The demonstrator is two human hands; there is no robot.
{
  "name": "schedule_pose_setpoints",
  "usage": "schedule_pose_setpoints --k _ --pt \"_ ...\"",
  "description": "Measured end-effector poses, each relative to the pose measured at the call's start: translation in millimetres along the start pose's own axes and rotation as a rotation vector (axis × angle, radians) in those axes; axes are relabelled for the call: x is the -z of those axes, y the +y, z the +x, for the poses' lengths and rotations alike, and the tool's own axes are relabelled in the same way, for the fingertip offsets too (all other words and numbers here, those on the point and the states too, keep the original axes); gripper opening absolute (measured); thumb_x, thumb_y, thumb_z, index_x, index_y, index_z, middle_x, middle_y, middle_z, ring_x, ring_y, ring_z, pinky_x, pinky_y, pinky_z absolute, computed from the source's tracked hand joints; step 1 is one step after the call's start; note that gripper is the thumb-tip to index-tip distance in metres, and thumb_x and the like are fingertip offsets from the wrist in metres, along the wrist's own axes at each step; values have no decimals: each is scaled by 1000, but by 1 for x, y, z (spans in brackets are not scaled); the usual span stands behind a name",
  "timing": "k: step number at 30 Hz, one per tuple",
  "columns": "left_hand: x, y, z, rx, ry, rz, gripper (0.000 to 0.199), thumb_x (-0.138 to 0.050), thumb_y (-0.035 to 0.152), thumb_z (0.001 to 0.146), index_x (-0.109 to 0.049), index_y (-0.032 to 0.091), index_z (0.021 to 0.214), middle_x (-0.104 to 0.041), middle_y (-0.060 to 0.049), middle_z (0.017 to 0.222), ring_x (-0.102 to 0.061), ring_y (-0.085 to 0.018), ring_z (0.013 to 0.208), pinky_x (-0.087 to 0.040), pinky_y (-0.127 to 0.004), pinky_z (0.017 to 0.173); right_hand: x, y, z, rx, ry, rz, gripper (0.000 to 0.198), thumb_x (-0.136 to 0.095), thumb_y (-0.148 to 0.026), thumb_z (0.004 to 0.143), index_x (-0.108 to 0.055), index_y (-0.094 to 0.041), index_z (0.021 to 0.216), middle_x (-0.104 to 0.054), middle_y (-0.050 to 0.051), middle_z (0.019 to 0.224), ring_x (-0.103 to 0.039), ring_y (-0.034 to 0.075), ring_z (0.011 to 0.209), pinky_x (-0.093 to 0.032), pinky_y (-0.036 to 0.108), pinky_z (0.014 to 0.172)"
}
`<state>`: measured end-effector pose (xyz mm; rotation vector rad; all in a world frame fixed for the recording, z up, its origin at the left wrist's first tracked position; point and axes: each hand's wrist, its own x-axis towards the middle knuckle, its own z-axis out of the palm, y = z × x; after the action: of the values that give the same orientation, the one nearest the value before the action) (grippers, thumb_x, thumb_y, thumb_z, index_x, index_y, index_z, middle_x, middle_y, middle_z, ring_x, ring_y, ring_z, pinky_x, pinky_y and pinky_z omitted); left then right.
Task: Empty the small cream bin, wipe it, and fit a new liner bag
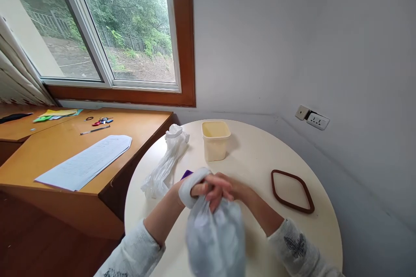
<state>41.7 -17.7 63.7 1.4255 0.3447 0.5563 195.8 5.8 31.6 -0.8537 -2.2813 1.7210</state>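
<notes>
A bulging, whitish plastic bag (pixel 216 242) hangs in front of me over the near part of the round table, its contents hidden. Both my hands meet at its gathered neck, fingers overlapping and partly blurred. A twisted band of the bag's plastic loops around my left hand (pixel 200 189), which is closed at the neck. My right hand (pixel 225 185) is closed on the gathered plastic beside it. Just beyond my left hand, a small purple thing (pixel 186 174) peeks out, mostly covered. Farther back stands a cream plastic container (pixel 215 149) without a lid on it.
On the white round table (pixel 256 151), a crumpled white plastic bag (pixel 162 171) lies at the left and a brown rounded-square frame (pixel 311 201) at the right. The wooden desk (pixel 143 121) to the left holds papers (pixel 87 160), a pen (pixel 95 130) and keys (pixel 103 121).
</notes>
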Motion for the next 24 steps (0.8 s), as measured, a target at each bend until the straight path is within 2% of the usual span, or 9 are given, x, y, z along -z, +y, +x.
schedule_pose_setpoints --k 2,4,6,9,13,16,18,20,24 --pt "1 4 -2 153 -202 86 65 -57 70 61 -68 19 99 -47 2 50 -57 -18 54 -47 -35 79 8 -4 -5 26 50 -113 16 -60 -22 78 -60 -13 91 -61 0 85 -58 15 76 -48 32 71" --pt "-3 9 -3 214 -239 264 60 -55 66 67 -67 20 102 -60 -4 65 -60 -21 69 -47 -32 77 11 -9 -10 92 236 -342 7 -61 -12 68 -62 -15 74 -59 -4 65 -54 12 64 -43 33 76" --pt "-9 11 -2 163 -116 404 52 -54 60 72 -65 21 106 -64 -5 77 -58 -22 81 -45 -30 80 9 -15 -16 143 452 -551 11 -57 -8 64 -61 -17 70 -58 -6 57 -51 11 59 -35 37 87" --pt "-18 2 1 3 189 422 48 -58 52 73 -62 23 111 -60 -2 76 -57 -20 81 -43 -30 82 4 -17 -22 137 661 -638 17 -47 -8 71 -60 -19 69 -58 -6 53 -52 11 60 -25 39 95" --pt "-20 -22 6 -247 594 527 59 -62 53 70 -55 24 121 -55 -5 91 -54 -21 90 -41 -33 88 4 -15 -27 101 920 -784 18 -45 -9 70 -58 -21 67 -64 -1 67 -54 16 72 -22 41 97" --pt "-19 -32 10 -228 793 654 63 -63 51 70 -49 27 126 -48 -7 111 -46 -25 107 -35 -37 97 7 -16 -32 166 1031 -906 21 -47 -6 66 -58 -21 74 -64 -1 72 -54 17 76 -17 42 100" --pt "-19 -34 12 -143 845 664 62 -64 46 70 -48 27 127 -45 -8 116 -44 -26 111 -32 -39 100 8 -20 -36 261 1037 -966 23 -45 -5 66 -57 -22 76 -64 -1 71 -54 17 78 -16 42 101" --pt "-21 -33 13 -75 829 645 55 -66 40 70 -52 25 122 -45 -8 115 -45 -25 109 -32 -40 99 8 -26 -40 328 1046 -1003 27 -44 -3 65 -57 -23 77 -63 -2 72 -55 18 81 -16 42 101" --pt "-23 -32 12 -77 779 559 24 -64 36 73 -64 18 89 -48 -7 106 -50 -23 99 -41 -34 88 10 -38 -45 364 1071 -974 30 -45 -2 62 -58 -24 78 -63 -1 78 -55 20 91 -15 42 102"
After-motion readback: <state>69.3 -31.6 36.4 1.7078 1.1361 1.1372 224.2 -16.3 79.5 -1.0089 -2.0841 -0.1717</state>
